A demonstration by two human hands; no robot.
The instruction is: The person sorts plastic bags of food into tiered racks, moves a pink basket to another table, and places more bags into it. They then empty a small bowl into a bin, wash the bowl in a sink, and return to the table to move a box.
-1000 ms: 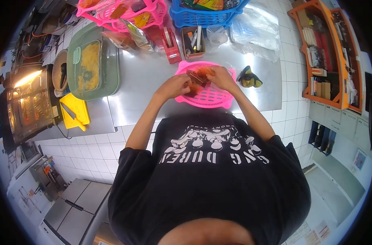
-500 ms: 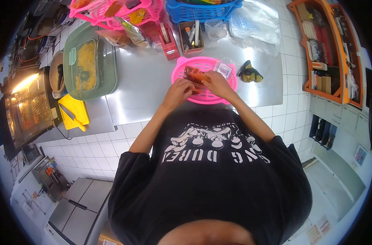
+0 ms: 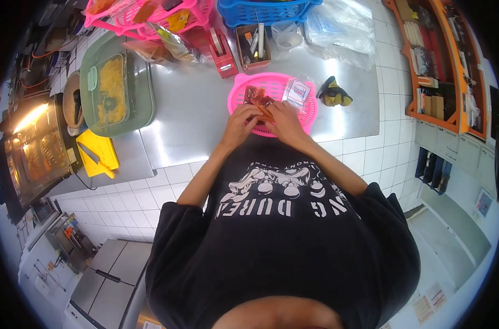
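A small bag with reddish-brown contents point(image 3: 256, 96) lies over the round pink basket point(image 3: 233, 104) on the steel table. My left hand point(image 3: 243, 124) and my right hand point(image 3: 284, 118) pinch its near end, close together, fingertips almost touching. The fingers partly hide that end. A clear packet with a printed label point(image 3: 297, 93) rests in the basket, just beyond my right hand.
Right of the basket lies a black and yellow cloth-like item point(image 3: 335, 93). Behind stand a red tape dispenser point(image 3: 222, 55), a box of pens point(image 3: 253, 46) and a blue basket point(image 3: 266, 13). A knife point(image 3: 89, 153) lies on a yellow board point(image 3: 108, 147) at left.
My right hand has moved down and slightly toward me, nearer my left hand. More of the bag and the labelled packet now shows. The view has shifted slightly.
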